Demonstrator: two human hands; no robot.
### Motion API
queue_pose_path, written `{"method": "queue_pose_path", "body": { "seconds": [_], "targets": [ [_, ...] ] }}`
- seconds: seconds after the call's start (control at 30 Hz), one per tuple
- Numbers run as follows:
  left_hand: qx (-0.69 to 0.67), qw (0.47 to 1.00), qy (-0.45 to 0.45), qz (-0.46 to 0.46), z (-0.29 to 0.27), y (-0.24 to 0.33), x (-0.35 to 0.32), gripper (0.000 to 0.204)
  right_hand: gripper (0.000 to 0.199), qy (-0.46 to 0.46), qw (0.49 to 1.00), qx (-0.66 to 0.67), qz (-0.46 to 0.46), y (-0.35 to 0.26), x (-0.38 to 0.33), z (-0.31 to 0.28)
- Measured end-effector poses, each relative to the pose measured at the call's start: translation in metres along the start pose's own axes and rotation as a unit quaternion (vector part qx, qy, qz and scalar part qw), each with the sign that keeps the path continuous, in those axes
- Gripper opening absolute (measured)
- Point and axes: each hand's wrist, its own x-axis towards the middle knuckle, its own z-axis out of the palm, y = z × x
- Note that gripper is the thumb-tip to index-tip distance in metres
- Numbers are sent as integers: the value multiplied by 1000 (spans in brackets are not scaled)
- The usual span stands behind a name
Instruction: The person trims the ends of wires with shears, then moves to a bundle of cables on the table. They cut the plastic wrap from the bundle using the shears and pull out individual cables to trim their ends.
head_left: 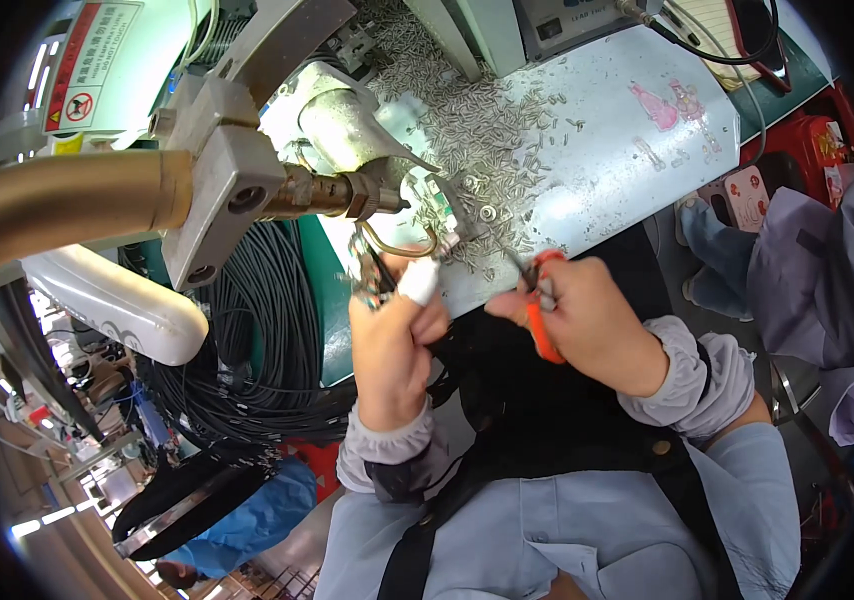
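Observation:
My left hand (pixel 392 335) is closed on a small bundle of black cables (pixel 371 272), whose ends look blurred; a white wrap covers one fingertip. Just above it are a curved brass-coloured tube (pixel 399 246) and a metal machine nozzle (pixel 375 199). My right hand (pixel 592 315) grips scissors (pixel 545 335) with orange handles, their dark blades toward the table and apart from the cables. Beside the nozzle sits a small green and white piece (pixel 437 203) on the machine. Many small metal pins (pixel 507 150) lie scattered over the pale table top (pixel 602 180).
A thick tan tube (pixel 77 205) and a grey clamp block (pixel 222 190) reach in from the left. A large coil of black cable (pixel 257 300) lies left of my left hand. A grey machine box (pixel 572 25) stands at the back. Another person's lavender clothing (pixel 807 270) is at right.

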Motion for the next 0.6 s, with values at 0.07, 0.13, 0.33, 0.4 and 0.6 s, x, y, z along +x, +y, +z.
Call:
{"method": "queue_pose_path", "body": {
  "seconds": [0.07,0.13,0.33,0.4,0.6],
  "targets": [
    [16,1000,9,0,1,3,13,16,24,91,993,71,-14,-4,13,1],
    [45,999,21,-2,1,4,23,16,23,136,985,106,-19,-7,30,1],
    [61,998,7,-9,-3,12,32,20,21,82,986,148,2,-8,65,-3],
    [81,997,-12,-16,-4,15,34,24,21,78,987,138,-8,-8,68,-3],
    [117,993,7,1,0,16,28,30,15,75,989,126,-14,-6,65,-2]
  ]
}}
